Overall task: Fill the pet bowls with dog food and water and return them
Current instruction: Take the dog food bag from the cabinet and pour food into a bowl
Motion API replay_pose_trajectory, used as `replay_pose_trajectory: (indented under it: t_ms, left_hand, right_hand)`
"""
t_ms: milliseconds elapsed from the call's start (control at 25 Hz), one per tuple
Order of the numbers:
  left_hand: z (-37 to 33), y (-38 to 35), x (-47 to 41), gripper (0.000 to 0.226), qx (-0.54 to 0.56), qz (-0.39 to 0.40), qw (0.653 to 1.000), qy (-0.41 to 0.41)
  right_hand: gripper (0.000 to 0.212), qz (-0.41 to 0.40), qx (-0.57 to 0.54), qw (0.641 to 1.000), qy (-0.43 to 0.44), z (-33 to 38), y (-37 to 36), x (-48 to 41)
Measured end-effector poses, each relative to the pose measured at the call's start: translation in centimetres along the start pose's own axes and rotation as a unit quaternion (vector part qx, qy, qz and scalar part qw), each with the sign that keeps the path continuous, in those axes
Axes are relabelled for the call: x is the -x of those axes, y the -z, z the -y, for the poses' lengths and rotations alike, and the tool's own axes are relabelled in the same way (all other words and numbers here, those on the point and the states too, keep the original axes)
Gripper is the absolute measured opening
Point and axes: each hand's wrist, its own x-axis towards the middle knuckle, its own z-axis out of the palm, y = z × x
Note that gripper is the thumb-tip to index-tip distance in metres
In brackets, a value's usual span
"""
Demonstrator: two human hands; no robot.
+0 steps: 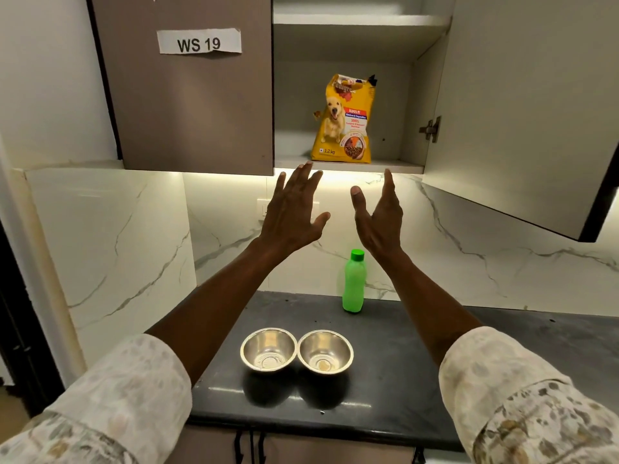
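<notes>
A yellow dog food bag [343, 123] stands upright on the lower shelf of the open wall cabinet, its top torn open. Just below the shelf edge, my left hand [294, 209] and my right hand [380, 216] are both raised with fingers spread, holding nothing and apart from the bag. Two steel bowls sit side by side on the dark counter: the left bowl [268, 349] and the right bowl [325, 351], both empty apart from a small speck at the bottom. A green bottle [353, 283] with its cap on stands behind them by the wall.
The open cabinet door [522, 105] hangs out at the right at head height. The left door [187, 95] is closed and bears a paper label. The dark counter [402, 363] ends at a front edge near me; a marble backsplash [469, 256] runs behind it.
</notes>
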Motion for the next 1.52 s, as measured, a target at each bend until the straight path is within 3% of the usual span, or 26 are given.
replay_pose_trajectory:
  t_ms: [400,680,960,1120,1240,1320,1400,1520]
  left_hand:
    - [6.7,-4.9,-9.1,0.085,0.061,0.004,0.998,0.032]
    - [10.1,-8.5,-16.9,0.099,0.26,0.055,0.946,0.187]
    - [12.4,-13.0,-22.0,0.103,0.296,0.082,0.939,0.156]
    - [13.2,-14.7,-26.3,0.109,0.309,0.112,0.926,0.183]
    - [13.8,-15.7,-28.0,0.113,0.388,0.16,0.88,0.224]
    - [14.3,-16.4,-28.5,0.11,0.414,0.193,0.862,0.22]
    - [14.4,-16.8,-28.7,0.103,0.392,0.196,0.874,0.21]
    - [14.2,-15.9,-27.8,0.102,0.404,0.184,0.873,0.204]
  right_hand:
    - [0.078,0.002,-0.001,1.0,0.031,-2.2,-4.8,-8.7]
    - [0.061,-0.018,0.033,0.996,0.075,-5.2,-8.4,-14.5]
    - [0.056,-0.005,0.123,0.986,0.115,-7.5,-10.1,-20.3]
    - [0.063,0.002,0.203,0.978,0.046,-8.4,-10.6,-23.4]
    - [0.079,0.004,0.274,0.961,-0.041,-8.7,-11.4,-24.8]
    - [0.083,0.004,0.276,0.958,-0.074,-8.6,-11.7,-25.2]
    - [0.084,0.011,0.269,0.959,-0.093,-8.3,-11.6,-25.3]
    - [0.085,0.019,0.167,0.979,-0.117,-7.7,-10.6,-24.5]
